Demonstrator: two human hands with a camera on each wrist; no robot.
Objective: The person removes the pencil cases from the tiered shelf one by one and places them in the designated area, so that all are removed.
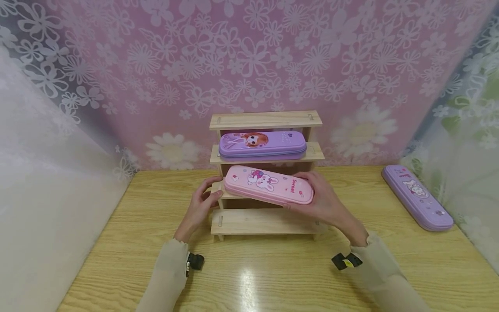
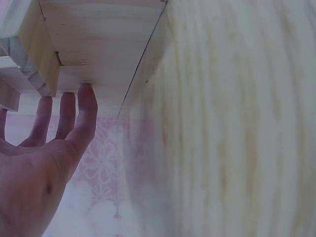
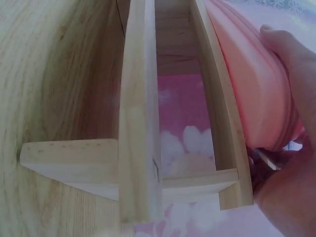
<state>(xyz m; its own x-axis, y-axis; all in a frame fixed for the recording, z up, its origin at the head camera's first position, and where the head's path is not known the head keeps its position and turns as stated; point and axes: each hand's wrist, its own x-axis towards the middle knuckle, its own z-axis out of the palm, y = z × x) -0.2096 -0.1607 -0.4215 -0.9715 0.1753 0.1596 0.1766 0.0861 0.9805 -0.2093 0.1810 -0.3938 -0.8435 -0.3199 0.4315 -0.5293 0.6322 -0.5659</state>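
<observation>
Surface [image 1: 273,277] at lower frame bears a wooden rack [image 1: 265,221]; right hand [image 1: 325,203] grips pink case [image 1: 269,185], left hand [image 1: 200,206], fingers straight, touches rack's left end.

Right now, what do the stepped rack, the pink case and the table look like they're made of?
Rack: bare, pale wood, unvarnished by the look; matte with visible grain and cut end grain.
Pink case: probably moulded plastic or coated tin; smooth, slightly glossy, printed rabbit, seam round the edge. Which one, I cannot tell.
Table: wood grain with a sheen reflecting light, so varnished wood or laminate.
</observation>
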